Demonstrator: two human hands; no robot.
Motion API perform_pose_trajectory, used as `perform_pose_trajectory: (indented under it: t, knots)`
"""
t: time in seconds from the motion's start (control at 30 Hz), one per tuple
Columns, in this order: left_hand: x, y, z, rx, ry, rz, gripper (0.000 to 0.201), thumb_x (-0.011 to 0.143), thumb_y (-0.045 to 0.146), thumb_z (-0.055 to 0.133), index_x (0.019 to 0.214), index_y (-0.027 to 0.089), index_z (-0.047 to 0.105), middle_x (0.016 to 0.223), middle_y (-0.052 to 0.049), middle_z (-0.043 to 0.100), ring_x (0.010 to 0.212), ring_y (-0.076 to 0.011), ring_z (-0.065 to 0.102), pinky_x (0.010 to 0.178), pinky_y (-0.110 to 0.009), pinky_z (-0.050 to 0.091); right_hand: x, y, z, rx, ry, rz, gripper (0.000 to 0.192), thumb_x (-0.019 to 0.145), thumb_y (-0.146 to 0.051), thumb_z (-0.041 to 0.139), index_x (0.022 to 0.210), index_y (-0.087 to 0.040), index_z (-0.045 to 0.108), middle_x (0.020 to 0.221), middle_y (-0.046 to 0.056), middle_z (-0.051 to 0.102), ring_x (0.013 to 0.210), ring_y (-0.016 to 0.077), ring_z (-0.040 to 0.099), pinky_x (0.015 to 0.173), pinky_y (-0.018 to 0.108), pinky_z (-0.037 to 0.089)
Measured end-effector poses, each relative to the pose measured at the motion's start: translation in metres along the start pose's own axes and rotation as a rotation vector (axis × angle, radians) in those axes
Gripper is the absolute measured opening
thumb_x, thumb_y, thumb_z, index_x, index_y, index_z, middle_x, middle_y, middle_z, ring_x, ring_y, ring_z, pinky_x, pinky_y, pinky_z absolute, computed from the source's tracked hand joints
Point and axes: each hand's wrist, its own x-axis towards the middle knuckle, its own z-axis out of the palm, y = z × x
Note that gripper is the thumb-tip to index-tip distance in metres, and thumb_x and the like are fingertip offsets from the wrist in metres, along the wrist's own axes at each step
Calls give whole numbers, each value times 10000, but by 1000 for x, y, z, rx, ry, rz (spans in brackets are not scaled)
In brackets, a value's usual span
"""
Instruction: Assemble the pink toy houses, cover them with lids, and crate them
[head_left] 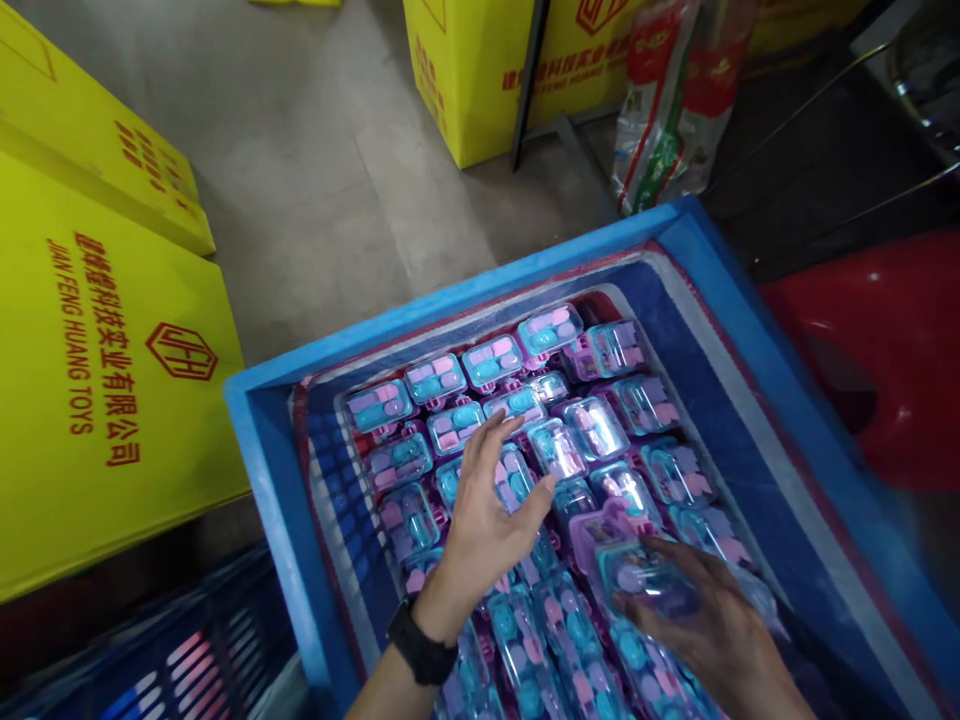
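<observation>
Rows of small clear-lidded plastic cases [435, 378] with pink, purple and teal pieces inside fill a blue crate [450, 300]. My left hand [491, 510], with a black watch at the wrist, hovers over the middle rows. Its thumb and fingers are spread and nothing is between them. On the right, my right hand [697, 600] grips one purple toy case [600, 535] with a clear cover, tilted above the others. Part of that case is hidden behind the fingers.
Yellow cartons [150, 360] with red print stand at the left, and another yellow carton [480, 90] is at the back. A red plastic stool [877, 350] is right of the crate. A printed plastic bag [667, 110] hangs behind it. A dark slatted basket [202, 650] sits lower left.
</observation>
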Motion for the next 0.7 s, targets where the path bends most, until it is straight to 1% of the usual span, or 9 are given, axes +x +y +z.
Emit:
perform_pose_trajectory:
  t: [0.07,0.13,0.27,0.37,0.47,0.57,0.63,0.7]
  knots:
    - [0,1,0,-6,-4,1,500,937,373,657,1406,338,488,1530,-79,476,1469,-293,407,1179,-601,371,3,3,0,1,7,-21,688,531,-706,759,1051,-256,773,1123,142,711,1000,399,719,836,545,626]
    - [0,2,-1,-10,-8,-5,500,934,365,658,1403,332,490,1527,-83,479,1471,-296,405,1180,-604,369,3,8,3,-15,6,-41,678,539,-684,773,1073,-265,770,1146,139,701,1031,401,710,853,545,619]
    - [0,3,-2,-3,-5,-8,495,938,356,646,1406,316,491,1530,-91,476,1466,-292,410,1185,-587,368,-6,15,16,-56,19,-52,706,609,-682,749,1199,-295,723,1250,155,642,1120,411,672,873,552,601]
    - [0,2,-1,-4,2,5,489,939,364,638,1403,304,495,1521,-97,483,1455,-291,423,1181,-578,375,-9,12,19,-83,-36,-22,754,652,-695,713,1261,-251,698,1317,187,597,1132,408,665,900,557,586]
    - [-1,2,0,-14,12,7,477,939,360,639,1394,317,501,1520,-87,481,1452,-287,426,1175,-572,382,-3,10,17,-88,-90,-14,779,606,-682,751,1224,-209,722,1287,200,612,1160,411,653,934,537,574]
    - [-2,3,0,-24,2,-2,480,937,340,643,1394,323,497,1532,-81,467,1462,-281,413,1181,-562,379,1,10,6,-88,-77,-44,753,614,-651,756,1213,-195,737,1258,201,622,1173,412,647,930,517,576]
    - [-2,3,-2,-26,-2,-1,487,934,333,646,1397,320,498,1534,-83,466,1466,-280,407,1188,-560,371,2,4,-11,-98,-51,-43,736,637,-667,739,1212,-208,745,1253,203,622,1164,419,649,895,519,587]
    - [-1,2,-3,-25,11,1,487,930,338,651,1394,315,505,1523,-85,478,1460,-281,416,1187,-563,372,5,-9,-35,-115,-19,-35,724,643,-717,726,1189,-243,758,1218,192,637,1126,418,663,860,531,594]
